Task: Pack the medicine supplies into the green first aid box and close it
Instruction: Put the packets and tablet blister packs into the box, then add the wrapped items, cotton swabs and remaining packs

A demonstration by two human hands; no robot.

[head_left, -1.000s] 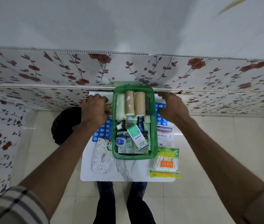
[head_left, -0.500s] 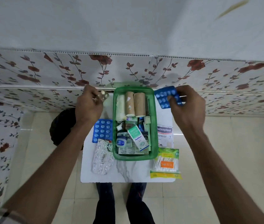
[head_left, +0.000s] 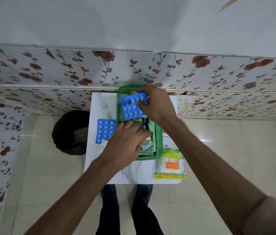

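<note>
The green first aid box (head_left: 158,133) stands open on the small white table (head_left: 134,173), filled with cartons and packets. My right hand (head_left: 156,104) grips a blue blister pack (head_left: 131,108) and holds it flat over the far half of the box. My left hand (head_left: 125,145) reaches into the near half of the box, its fingers pinched on a small pale foil item (head_left: 148,138). The hands hide most of the contents, including the bandage rolls. A second blue blister pack (head_left: 106,130) lies on the table left of the box.
A silver foil strip (head_left: 103,145) peeks out beside my left wrist. A plaster carton (head_left: 167,139) and a cotton bud packet (head_left: 171,164) lie right of the box. A black bin (head_left: 71,131) stands on the floor to the left. The floral wall is just behind.
My right hand lifted the blue blister pack from the table's far right and brought it over the box. My left hand carried its small foil item from the far left into the box.
</note>
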